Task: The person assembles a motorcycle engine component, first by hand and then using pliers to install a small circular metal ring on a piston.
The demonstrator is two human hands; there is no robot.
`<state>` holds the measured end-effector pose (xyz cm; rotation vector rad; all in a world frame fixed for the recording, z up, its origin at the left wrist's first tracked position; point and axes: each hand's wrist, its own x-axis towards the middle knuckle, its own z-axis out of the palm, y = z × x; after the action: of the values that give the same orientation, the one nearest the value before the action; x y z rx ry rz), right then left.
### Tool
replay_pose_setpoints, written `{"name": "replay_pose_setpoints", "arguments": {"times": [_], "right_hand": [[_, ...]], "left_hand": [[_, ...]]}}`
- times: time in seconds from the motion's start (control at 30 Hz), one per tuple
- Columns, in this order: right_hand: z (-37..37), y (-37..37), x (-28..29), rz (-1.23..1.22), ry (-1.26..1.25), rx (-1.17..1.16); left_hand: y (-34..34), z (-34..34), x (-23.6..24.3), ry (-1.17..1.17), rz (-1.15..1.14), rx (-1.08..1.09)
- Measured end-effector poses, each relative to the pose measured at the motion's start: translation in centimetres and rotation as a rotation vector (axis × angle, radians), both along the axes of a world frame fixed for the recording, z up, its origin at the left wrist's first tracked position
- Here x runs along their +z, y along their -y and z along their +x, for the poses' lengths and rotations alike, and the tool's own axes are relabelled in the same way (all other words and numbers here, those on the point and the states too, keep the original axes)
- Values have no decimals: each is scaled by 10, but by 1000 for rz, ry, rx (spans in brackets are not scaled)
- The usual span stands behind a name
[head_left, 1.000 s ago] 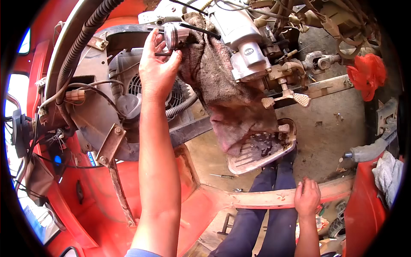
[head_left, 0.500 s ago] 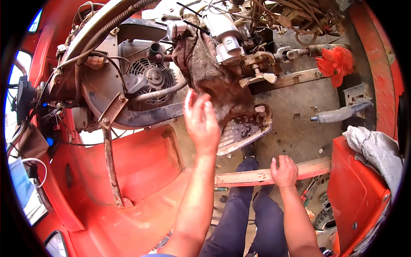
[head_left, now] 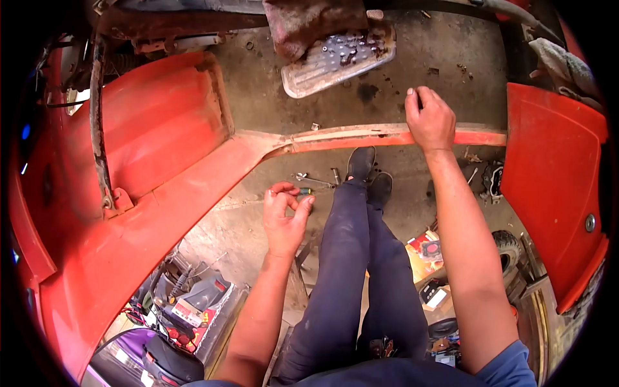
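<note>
My left hand (head_left: 284, 222) is in the air left of my legs, its thumb and fingers loosely bent and apart, with nothing between them. A green-handled tool (head_left: 305, 191) shows just past its fingertips, on the floor. My right hand (head_left: 432, 122) is above the right part of the red crossbar (head_left: 387, 136), its fingers curled in; its palm is hidden. Ahead on the grey floor is a ribbed tray (head_left: 300, 85) with dark oily stains. A brown cloth (head_left: 316, 26) hangs over its far left part.
Red body panels stand at left (head_left: 167, 103) and right (head_left: 554, 180). Beyond the crossbar, a wrench (head_left: 313, 180) lies on the floor near my shoes (head_left: 361, 162). Boxes and parts (head_left: 200, 293) sit at lower left, and a tyre (head_left: 507, 248) at lower right.
My view has tipped downward toward my legs, so the engine parts have left it. My left hand has drawn back from beside the cloth. My right hand stays near the crossbar, fingers curled.
</note>
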<state>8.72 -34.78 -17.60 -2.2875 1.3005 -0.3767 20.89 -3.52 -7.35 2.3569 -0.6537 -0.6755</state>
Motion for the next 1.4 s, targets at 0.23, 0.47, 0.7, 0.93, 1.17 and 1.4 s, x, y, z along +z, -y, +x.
{"name": "replay_pose_setpoints", "arguments": {"times": [0.23, 0.47, 0.7, 0.93, 1.17, 1.4], "right_hand": [[-7, -9, -10, 24, -42, -5], [1, -29, -5, -197, 131, 170], [-9, -30, -20, -328, 172, 346], [-3, -30, -28, -535, 162, 380], [-32, -39, -2, -477, -1, 304], [-274, -189, 80, -393, -43, 38]], "left_hand": [[-174, 0, -67, -128, 259, 312], [-235, 13, -159, -315, 231, 568], [-140, 40, -218, -281, 169, -13], [-20, -3, -237, -233, -276, -649], [67, -92, -230, -274, -426, -937], [27, -119, -170, -359, -497, -980]]}}
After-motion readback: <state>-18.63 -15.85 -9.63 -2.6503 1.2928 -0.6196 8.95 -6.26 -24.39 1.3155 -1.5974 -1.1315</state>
